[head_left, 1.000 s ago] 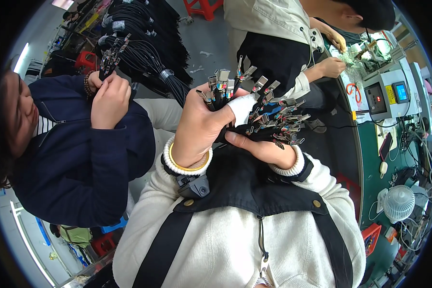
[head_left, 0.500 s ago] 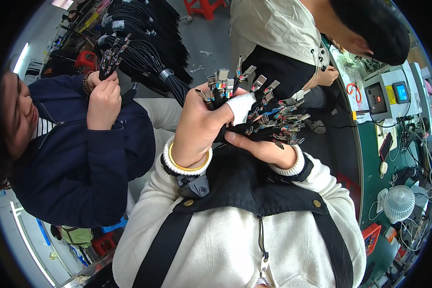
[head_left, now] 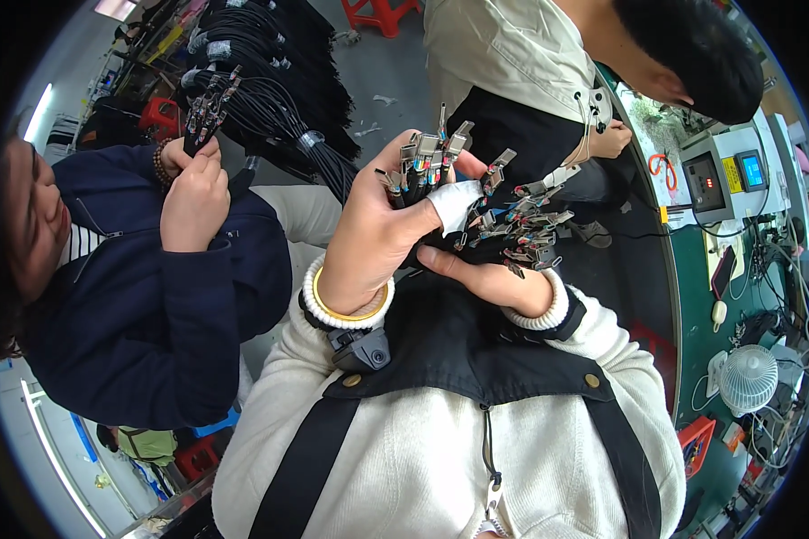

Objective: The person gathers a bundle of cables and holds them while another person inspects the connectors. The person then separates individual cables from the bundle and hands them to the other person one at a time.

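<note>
My left hand (head_left: pixel 368 225) is closed around several black cables whose metal connector ends (head_left: pixel 427 157) stick up past its fingers, with coloured wires showing. White tape (head_left: pixel 452 205) wraps its thumb. Close against it on the right, my right hand (head_left: pixel 490 277) grips a larger bunch of black cables, its thumb laid across them. The metal connectors (head_left: pixel 526 229) of that bunch fan out to the right. The fingers of my right hand are mostly hidden behind the cables, and the lower cable lengths are out of sight.
At left a co-worker's hands (head_left: pixel 196 193) hold a similar connector bunch (head_left: pixel 211 112). Black cable bundles (head_left: pixel 306 135) hang behind. Another person in a beige jacket (head_left: pixel 512 54) sits ahead at a green bench (head_left: pixel 692 359) with a boxy instrument (head_left: pixel 724 175) and a white fan (head_left: pixel 746 379).
More connectors now stand gathered in my left hand, and fewer lie between the two bunches. The taped thumb has shifted slightly right and down.
</note>
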